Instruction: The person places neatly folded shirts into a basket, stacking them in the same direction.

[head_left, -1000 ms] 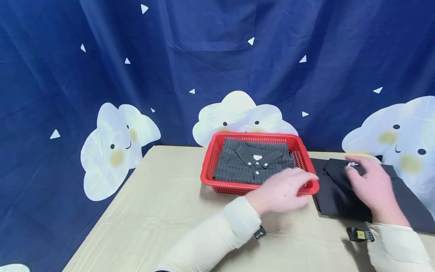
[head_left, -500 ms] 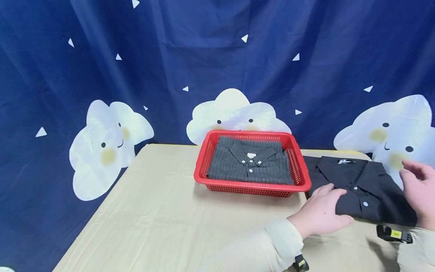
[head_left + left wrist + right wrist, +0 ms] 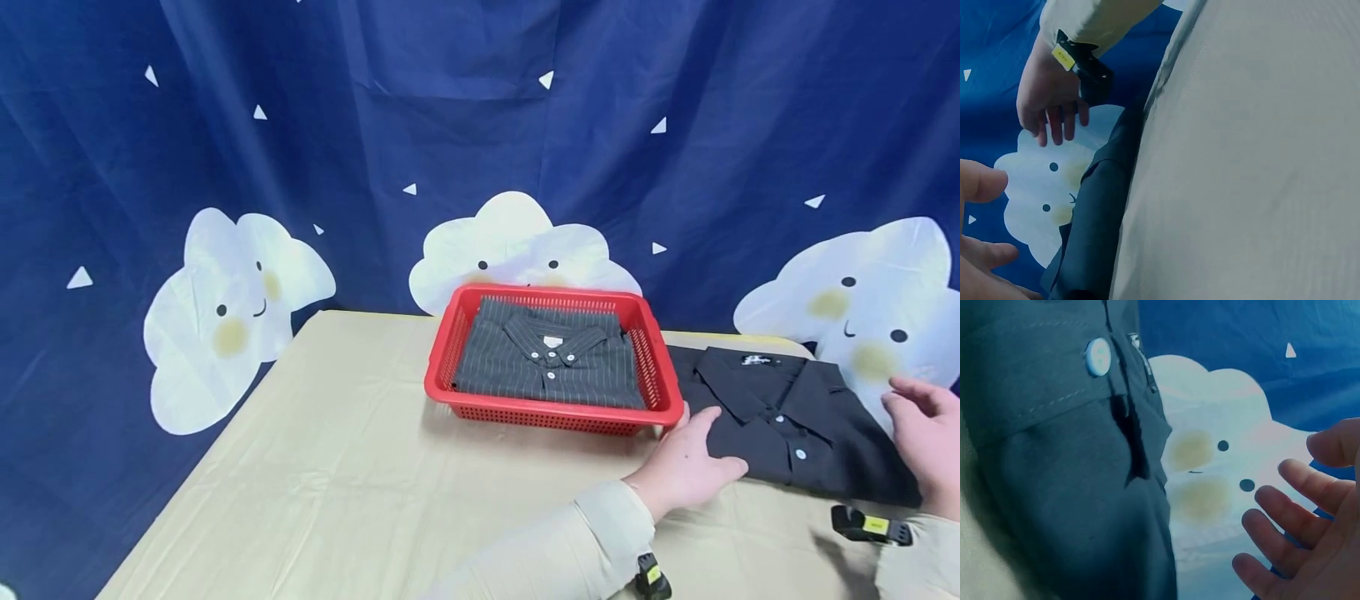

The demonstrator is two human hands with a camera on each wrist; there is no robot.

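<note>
I place the black shirt (image 3: 795, 432) between the left hand (image 3: 686, 468) and right hand (image 3: 932, 442) — long axis crosswise. Both are spread; left appears nearer.

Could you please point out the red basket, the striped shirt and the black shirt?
Red basket (image 3: 555, 409), head view: the front rim.
Striped shirt (image 3: 573, 382), head view: the front, below the collar.
Black shirt (image 3: 768, 452), head view: the front, below the collar.
</note>
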